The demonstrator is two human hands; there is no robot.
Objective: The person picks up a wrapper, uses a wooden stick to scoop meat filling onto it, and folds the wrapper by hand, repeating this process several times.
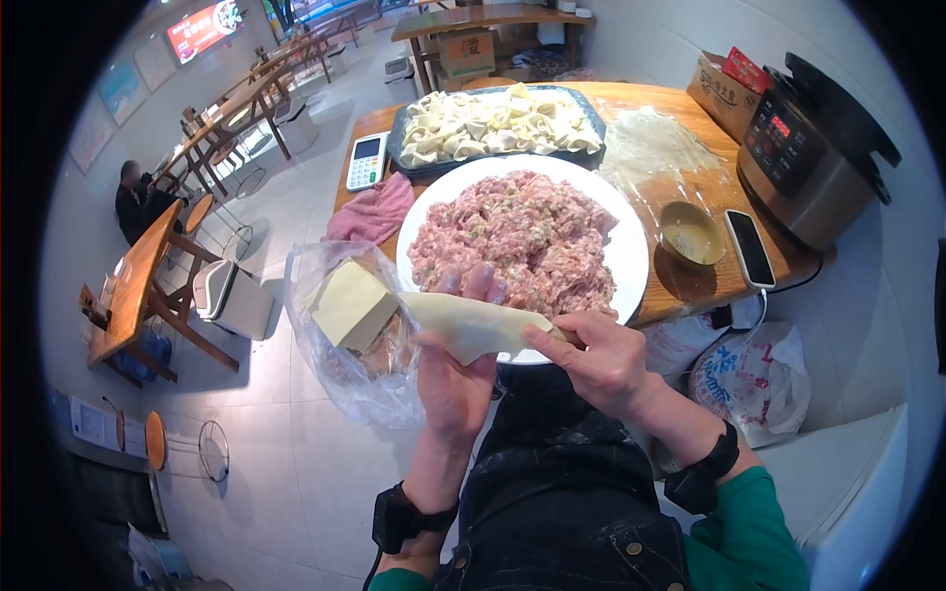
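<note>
The right hand [603, 362] pinches the right end of a folded dough wrapper [471, 327] between thumb and fingertips. The left hand [451, 379] cups it from below, fingers curled up behind, likely so the soft sheet does not sag. The wrapper hangs in the air, close to the body, just over the near rim of the white plate [631, 258] heaped with minced filling, so the filling is close at hand. Just left of it, a stack of wrappers [350, 305] sits in an open plastic bag at the table's [690, 286] near edge. Behind the plate a tray of dumplings [498, 123] fills the middle; a small bowl [690, 232] and a phone [751, 246] take the right strip, leaving little bare wood.
</note>
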